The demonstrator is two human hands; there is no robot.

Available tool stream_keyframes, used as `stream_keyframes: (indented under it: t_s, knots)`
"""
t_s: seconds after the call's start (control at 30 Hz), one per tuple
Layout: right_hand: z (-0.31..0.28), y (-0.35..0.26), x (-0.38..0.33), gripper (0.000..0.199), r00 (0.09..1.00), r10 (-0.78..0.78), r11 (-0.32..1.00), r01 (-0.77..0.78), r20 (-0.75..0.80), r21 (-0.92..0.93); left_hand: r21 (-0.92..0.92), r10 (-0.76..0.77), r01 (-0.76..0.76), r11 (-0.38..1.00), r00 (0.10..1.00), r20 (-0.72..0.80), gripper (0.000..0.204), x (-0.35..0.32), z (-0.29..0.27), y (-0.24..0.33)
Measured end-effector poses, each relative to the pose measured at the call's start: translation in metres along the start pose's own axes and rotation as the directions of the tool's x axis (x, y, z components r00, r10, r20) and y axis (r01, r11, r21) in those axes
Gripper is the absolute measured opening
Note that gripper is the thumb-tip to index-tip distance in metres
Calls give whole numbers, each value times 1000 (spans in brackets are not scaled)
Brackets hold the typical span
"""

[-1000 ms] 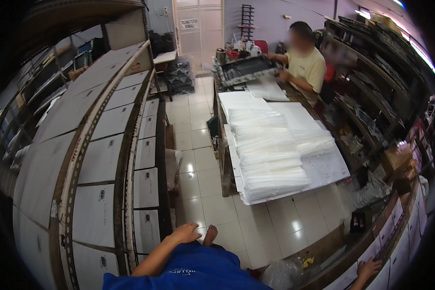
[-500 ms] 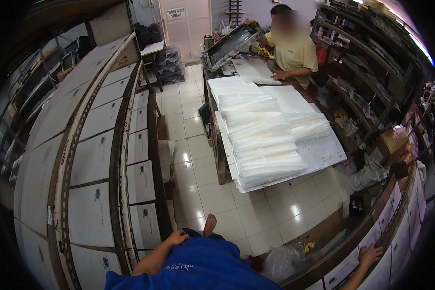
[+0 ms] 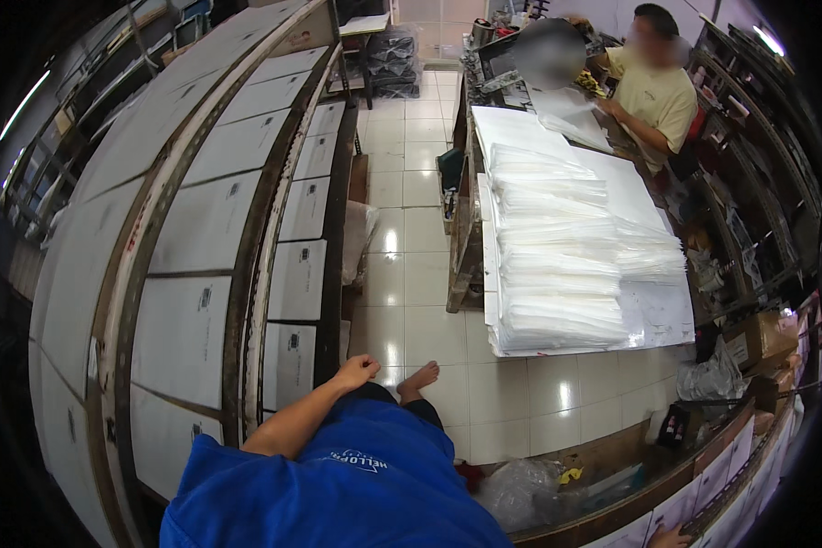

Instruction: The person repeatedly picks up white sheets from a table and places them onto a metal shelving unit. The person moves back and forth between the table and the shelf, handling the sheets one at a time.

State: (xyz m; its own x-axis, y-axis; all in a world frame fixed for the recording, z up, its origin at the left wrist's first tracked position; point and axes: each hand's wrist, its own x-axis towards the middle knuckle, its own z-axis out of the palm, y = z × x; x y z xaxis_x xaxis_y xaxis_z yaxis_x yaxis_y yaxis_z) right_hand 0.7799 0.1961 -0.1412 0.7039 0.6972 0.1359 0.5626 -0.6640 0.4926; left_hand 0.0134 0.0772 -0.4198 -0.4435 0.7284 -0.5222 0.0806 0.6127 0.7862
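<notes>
My left hand hangs in front of my blue shirt, its fingers curled in with nothing visible in them. It is near the shelf of white boxes on my left but apart from it. At the bottom right edge, part of my right hand shows, fingers stretched out against the white boxes of the low shelf there. The rest of that hand is cut off by the picture's edge.
A table holds several stacks of thin white sheets. Behind it a person in a pale yellow shirt handles a sheet. A tiled floor runs between shelf and table. Clear plastic and a cardboard box lie at the right.
My view has swung, so table and shelves sit further right in the picture. My left hand has moved forward, away from my waist. My right hand has dropped mostly out of view.
</notes>
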Motion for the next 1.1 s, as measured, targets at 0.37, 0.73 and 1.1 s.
stream_keyframes:
  t_s: [0.37, 0.73, 1.1]
  knots:
    - [-1, -3, -2, 58, 1000, -9, 999, 9, 4, 32, -374, 242, -340, 863, 927, -285, 19, 136, -30, 219]
    - [-32, -40, 5, 59, 957, 204, 970, -226, 208, 90, -116, 790, -786, 607, 612, -17, 21, 225, -11, 474]
    - [-72, -231, -116, 40, 999, -37, 238, -6, 15, 971, 446, 670, -880, -164, 233, 705, 38, 439, 71, 636]
